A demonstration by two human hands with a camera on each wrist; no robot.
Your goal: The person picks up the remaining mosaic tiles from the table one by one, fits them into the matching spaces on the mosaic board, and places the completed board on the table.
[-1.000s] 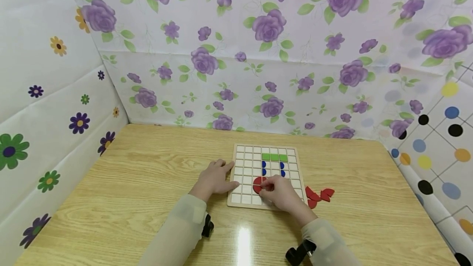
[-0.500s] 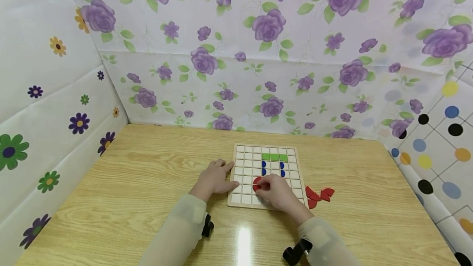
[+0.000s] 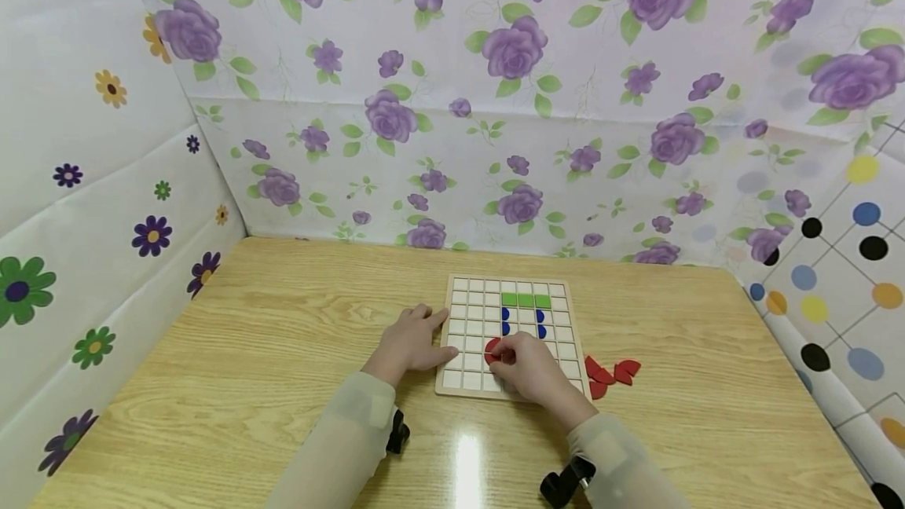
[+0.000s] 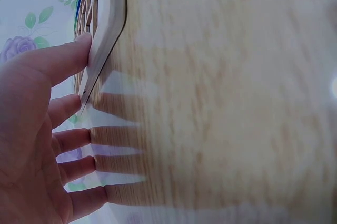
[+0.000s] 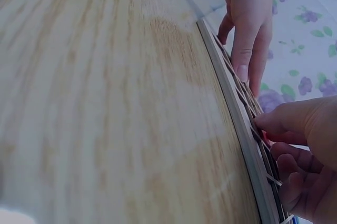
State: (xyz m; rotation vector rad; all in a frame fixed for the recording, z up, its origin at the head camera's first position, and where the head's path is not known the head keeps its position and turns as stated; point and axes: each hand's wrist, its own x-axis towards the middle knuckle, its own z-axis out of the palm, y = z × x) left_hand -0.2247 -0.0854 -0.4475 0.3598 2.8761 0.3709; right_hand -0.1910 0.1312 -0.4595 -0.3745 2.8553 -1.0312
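A wooden grid board (image 3: pixel 467 394) with white squares lies on the table. My left hand (image 3: pixel 410 346) rests at its left edge, fingers spread, thumb on the frame. In the left wrist view the left thumb (image 4: pixel 71 58) touches the board's rim. Over the lower middle of the board, my right hand (image 3: pixel 533 368) pinches a small red piece (image 5: pixel 266 138) between thumb and index finger, mostly hidden by them. Red curved pieces (image 3: pixel 490 350) sit in the squares just left of those fingertips. Green squares (image 3: pixel 525 301) and blue half-circles (image 3: pixel 505 314) fill squares farther up.
Several loose red pieces (image 3: pixel 599 374) lie on the table (image 3: pixel 318 297) just right of the board. A flowered cloth (image 3: pixel 452 140) stands behind the table. Black wrist mounts (image 3: pixel 399 432) are strapped to both sleeves.
My right hand has shifted slightly left over the red pieces, covering more of them. The left hand and the board stay in place.
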